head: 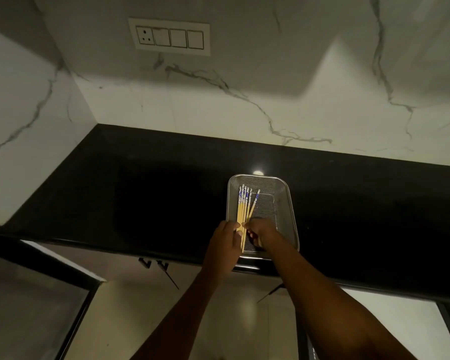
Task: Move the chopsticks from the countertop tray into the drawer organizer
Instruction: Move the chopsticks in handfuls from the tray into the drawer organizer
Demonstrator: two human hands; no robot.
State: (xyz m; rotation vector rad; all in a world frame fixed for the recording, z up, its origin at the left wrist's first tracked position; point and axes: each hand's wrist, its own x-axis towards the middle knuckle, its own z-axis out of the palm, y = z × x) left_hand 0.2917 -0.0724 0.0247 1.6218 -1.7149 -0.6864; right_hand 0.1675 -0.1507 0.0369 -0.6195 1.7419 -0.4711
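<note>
Several yellow chopsticks (242, 207) with blue-and-white patterned tops lie lengthwise along the left side of a metal mesh tray (286, 203) on the black countertop. One chopstick (253, 203) angles away to the right of the bundle. My left hand (225, 245) is at the tray's near left corner, fingers curled against the bundle's lower ends. My right hand (261, 233) reaches into the tray's near end, fingertips pinched at the lower end of the angled chopstick. The drawer organizer is not in view.
The black countertop (140, 198) runs into a corner of white marbled walls. A switch panel (170, 37) sits on the back wall. Cabinet fronts with dark handles (153, 263) lie below the counter edge. A steel handle (246, 267) shows just under the tray.
</note>
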